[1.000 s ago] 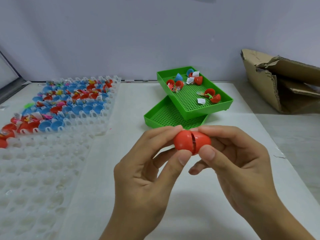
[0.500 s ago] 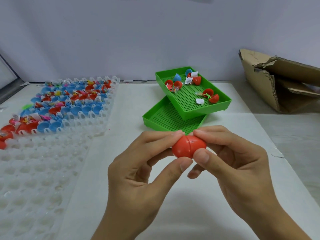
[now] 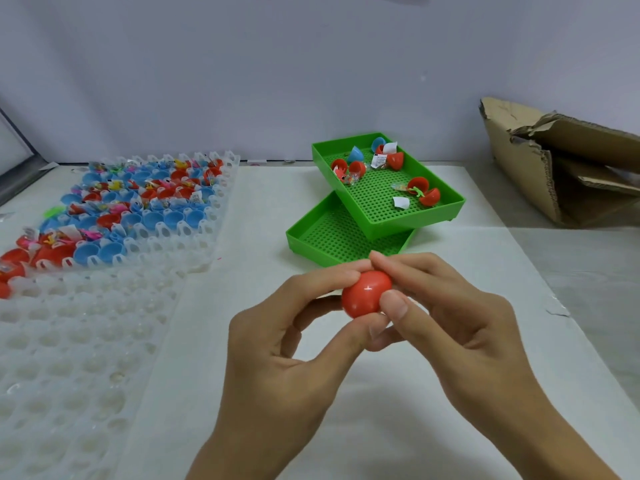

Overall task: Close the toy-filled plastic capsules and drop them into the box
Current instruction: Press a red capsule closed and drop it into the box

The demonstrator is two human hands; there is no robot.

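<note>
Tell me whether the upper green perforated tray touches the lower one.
Touching. The head view shows the upper green perforated plastic tray resting askew on the lower green tray's rim.

My left hand and right hand meet at lower centre of the frame, fingertips and thumbs curled together, pinching from both sides, forearms angling up from the bottom edge.

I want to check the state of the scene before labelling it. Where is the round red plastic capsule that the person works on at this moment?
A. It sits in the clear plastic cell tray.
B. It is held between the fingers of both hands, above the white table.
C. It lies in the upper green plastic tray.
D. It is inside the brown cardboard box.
B: the round red plastic capsule is pinched between the left hand and the right hand.
</note>
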